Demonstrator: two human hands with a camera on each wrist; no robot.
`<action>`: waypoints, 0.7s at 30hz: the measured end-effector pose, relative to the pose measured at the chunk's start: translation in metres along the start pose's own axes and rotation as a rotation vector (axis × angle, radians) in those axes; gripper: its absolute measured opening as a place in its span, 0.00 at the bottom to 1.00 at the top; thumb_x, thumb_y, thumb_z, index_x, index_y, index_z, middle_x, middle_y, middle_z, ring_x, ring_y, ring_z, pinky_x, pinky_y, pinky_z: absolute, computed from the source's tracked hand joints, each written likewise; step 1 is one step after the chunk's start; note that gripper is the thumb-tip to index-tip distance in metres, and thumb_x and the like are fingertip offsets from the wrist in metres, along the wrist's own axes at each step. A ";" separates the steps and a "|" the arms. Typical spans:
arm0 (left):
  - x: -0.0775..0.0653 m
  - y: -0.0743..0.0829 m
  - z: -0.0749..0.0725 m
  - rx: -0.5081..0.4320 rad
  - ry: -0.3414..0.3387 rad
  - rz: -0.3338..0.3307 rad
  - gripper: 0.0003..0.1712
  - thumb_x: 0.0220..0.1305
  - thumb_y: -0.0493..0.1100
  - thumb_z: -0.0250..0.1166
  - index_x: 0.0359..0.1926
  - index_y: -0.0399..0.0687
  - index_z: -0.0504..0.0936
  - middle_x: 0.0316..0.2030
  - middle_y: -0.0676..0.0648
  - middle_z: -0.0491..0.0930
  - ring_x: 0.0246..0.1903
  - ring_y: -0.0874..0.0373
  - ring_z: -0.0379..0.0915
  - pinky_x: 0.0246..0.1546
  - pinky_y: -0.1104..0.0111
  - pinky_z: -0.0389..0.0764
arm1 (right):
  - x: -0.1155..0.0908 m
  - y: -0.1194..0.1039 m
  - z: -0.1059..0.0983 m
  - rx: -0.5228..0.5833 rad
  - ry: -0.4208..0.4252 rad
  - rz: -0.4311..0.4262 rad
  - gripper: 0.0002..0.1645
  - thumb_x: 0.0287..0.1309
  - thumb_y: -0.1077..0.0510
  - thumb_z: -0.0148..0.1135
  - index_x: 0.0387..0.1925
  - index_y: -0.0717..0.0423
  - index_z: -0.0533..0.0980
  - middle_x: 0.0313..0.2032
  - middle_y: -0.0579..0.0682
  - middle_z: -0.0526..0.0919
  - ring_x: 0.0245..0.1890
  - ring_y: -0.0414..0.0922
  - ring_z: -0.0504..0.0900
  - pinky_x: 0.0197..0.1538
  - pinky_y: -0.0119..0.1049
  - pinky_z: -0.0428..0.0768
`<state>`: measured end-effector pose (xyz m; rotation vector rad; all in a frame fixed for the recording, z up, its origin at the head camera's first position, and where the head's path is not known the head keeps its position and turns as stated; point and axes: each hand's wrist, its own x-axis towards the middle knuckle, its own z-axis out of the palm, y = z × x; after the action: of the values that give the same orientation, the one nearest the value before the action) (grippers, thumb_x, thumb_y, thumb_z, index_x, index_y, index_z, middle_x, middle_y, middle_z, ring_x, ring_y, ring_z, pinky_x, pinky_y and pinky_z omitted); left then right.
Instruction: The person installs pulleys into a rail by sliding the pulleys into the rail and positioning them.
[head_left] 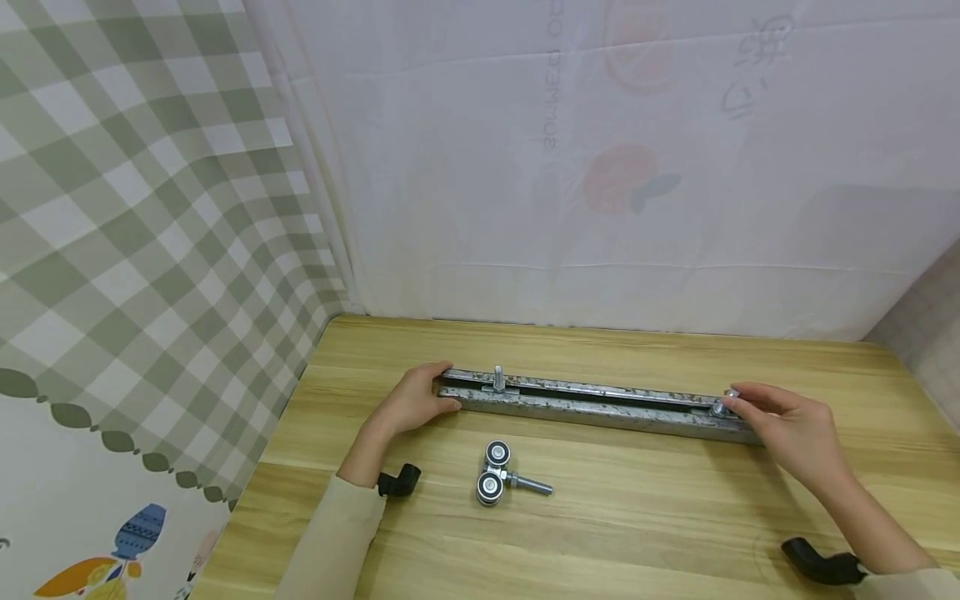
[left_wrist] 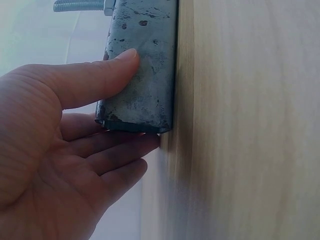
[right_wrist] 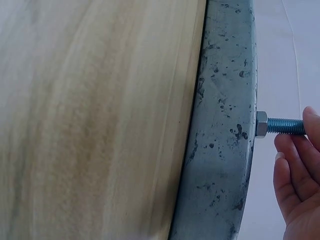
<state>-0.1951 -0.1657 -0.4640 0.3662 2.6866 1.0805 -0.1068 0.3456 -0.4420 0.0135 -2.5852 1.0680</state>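
A long slotted metal rail (head_left: 600,404) with dark specks lies on the wooden table, slot facing up. My left hand (head_left: 411,402) grips its left end, thumb on the near side and fingers behind, as the left wrist view also shows. Close to that end a bolt (head_left: 498,379) stands up out of the slot. Toward the right end, my right hand (head_left: 798,429) pinches a second threaded bolt (right_wrist: 285,126) between thumb and fingers; a hex nut (right_wrist: 261,124) sits at its base against the rail. What the bolts join to inside the rail is hidden.
A roller trolley (head_left: 492,475) with black-rimmed wheels and a threaded stud lies on the table (head_left: 600,533) in front of the rail. A white printed curtain (head_left: 480,167) hangs behind, and a green checked cloth (head_left: 187,208) at the left.
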 end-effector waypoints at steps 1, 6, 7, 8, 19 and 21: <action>0.000 0.000 0.000 0.001 0.000 0.000 0.42 0.64 0.42 0.77 0.74 0.34 0.70 0.70 0.34 0.72 0.72 0.40 0.65 0.73 0.50 0.67 | 0.000 -0.001 0.000 0.002 0.000 -0.004 0.17 0.63 0.60 0.75 0.49 0.68 0.86 0.35 0.14 0.79 0.35 0.12 0.75 0.32 0.14 0.76; 0.000 0.000 -0.001 -0.004 0.001 0.006 0.42 0.64 0.42 0.77 0.74 0.34 0.70 0.70 0.34 0.72 0.72 0.40 0.65 0.73 0.49 0.67 | 0.002 -0.004 0.003 0.016 -0.005 -0.011 0.16 0.63 0.62 0.75 0.49 0.68 0.86 0.35 0.16 0.81 0.35 0.13 0.77 0.32 0.14 0.76; 0.000 0.000 -0.001 -0.004 0.002 0.006 0.42 0.64 0.42 0.77 0.74 0.34 0.70 0.71 0.34 0.72 0.72 0.40 0.65 0.73 0.49 0.67 | 0.002 -0.005 0.004 0.018 -0.006 -0.010 0.16 0.63 0.62 0.75 0.49 0.69 0.86 0.35 0.17 0.81 0.35 0.13 0.77 0.32 0.14 0.76; -0.001 0.000 -0.001 -0.003 0.003 0.005 0.42 0.64 0.42 0.77 0.74 0.34 0.70 0.71 0.34 0.72 0.72 0.40 0.65 0.73 0.49 0.67 | 0.002 -0.006 0.005 0.021 -0.011 -0.007 0.16 0.63 0.62 0.75 0.49 0.68 0.86 0.35 0.17 0.81 0.35 0.13 0.77 0.32 0.14 0.76; -0.001 0.000 -0.001 -0.008 0.004 -0.002 0.43 0.64 0.42 0.77 0.75 0.34 0.69 0.71 0.34 0.71 0.73 0.40 0.64 0.74 0.49 0.66 | 0.002 -0.012 0.011 0.033 -0.017 -0.046 0.15 0.64 0.62 0.74 0.49 0.68 0.86 0.37 0.22 0.83 0.36 0.13 0.77 0.34 0.14 0.78; -0.001 0.000 0.000 -0.008 0.002 -0.003 0.43 0.64 0.42 0.77 0.75 0.34 0.69 0.71 0.34 0.71 0.73 0.40 0.64 0.74 0.49 0.66 | 0.002 -0.013 0.013 0.038 -0.016 -0.050 0.15 0.64 0.63 0.74 0.49 0.68 0.86 0.37 0.23 0.84 0.36 0.14 0.78 0.34 0.14 0.78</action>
<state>-0.1946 -0.1660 -0.4632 0.3596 2.6829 1.0914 -0.1107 0.3274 -0.4407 0.0951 -2.5643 1.1031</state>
